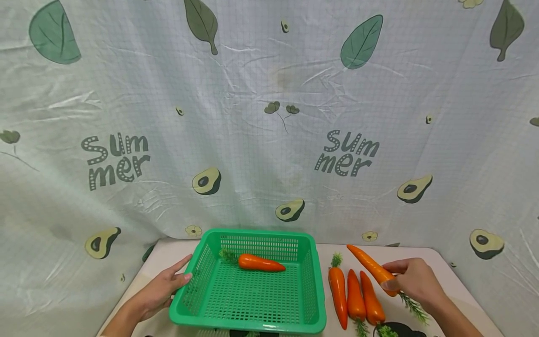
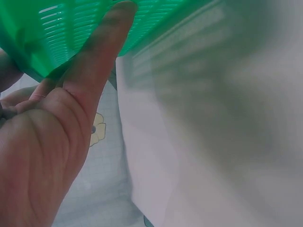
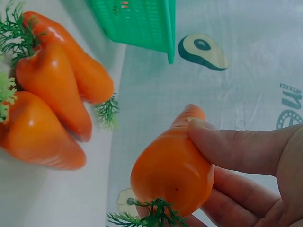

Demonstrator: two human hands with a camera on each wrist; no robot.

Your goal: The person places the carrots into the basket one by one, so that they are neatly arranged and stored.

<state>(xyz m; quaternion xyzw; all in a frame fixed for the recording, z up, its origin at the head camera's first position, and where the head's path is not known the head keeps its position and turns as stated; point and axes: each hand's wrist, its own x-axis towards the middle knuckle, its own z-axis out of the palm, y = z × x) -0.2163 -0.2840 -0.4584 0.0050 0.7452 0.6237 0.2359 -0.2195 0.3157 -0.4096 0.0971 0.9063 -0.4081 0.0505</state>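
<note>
My left hand (image 1: 157,290) holds the left rim of a green plastic basket (image 1: 317,285), one finger stretched along its outer wall in the left wrist view. Inside the basket, toward the back, lies an orange carrot (image 1: 261,263) with a green top. My right hand (image 1: 414,281) pinches another carrot (image 3: 173,175) between thumb and fingers, above the table right of the basket. Its narrow tip points up and left in the head view, and its leafy end hangs below the hand. Three more carrots, the nearest a carrot (image 1: 338,292), lie between basket and right hand.
A dark round object (image 1: 402,329) with green leafy bits (image 1: 386,331) sits at the front right, partly cut off. Dark shapes show under the basket's front edge. The white table (image 1: 404,252) ends against a printed curtain (image 1: 252,140).
</note>
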